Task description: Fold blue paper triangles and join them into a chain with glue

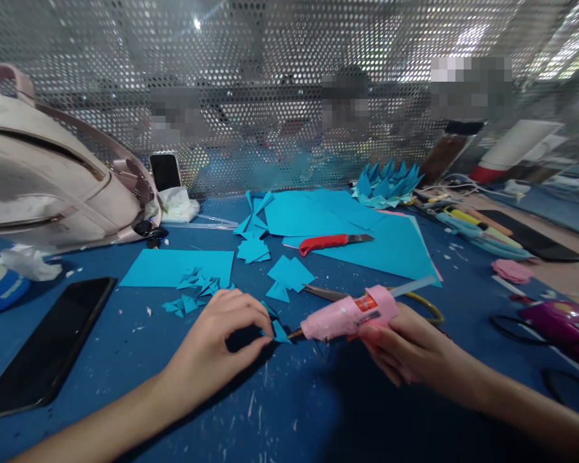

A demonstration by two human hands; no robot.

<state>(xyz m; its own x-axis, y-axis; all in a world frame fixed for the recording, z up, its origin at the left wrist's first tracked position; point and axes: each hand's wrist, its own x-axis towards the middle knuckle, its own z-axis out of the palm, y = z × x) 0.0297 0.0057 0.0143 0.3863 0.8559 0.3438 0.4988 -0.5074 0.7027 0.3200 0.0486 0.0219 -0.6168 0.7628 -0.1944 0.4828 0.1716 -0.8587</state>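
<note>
My left hand [231,331] pinches a small folded piece of blue paper [280,333] between thumb and fingertips, just above the blue table. My right hand [405,347] is wrapped round the handle of a pink glue gun [347,315], with a clear glue stick poking out of its back. The gun's nozzle points left and meets, or nearly meets, the paper's edge. Behind my left hand lies a pile of small folded blue paper pieces [197,286]. Cut blue paper squares [291,273] rest beyond the nozzle, and scissors [325,293] lie partly hidden behind the gun.
A red-handled knife [325,243] lies with its blade exposed near blue paper sheets [313,212]. A spiky blue paper piece [388,183] stands at the back. Phone [48,341] and bag [53,173] are left; a purple glue gun [562,325] and cords lie right. Perforated metal rises behind.
</note>
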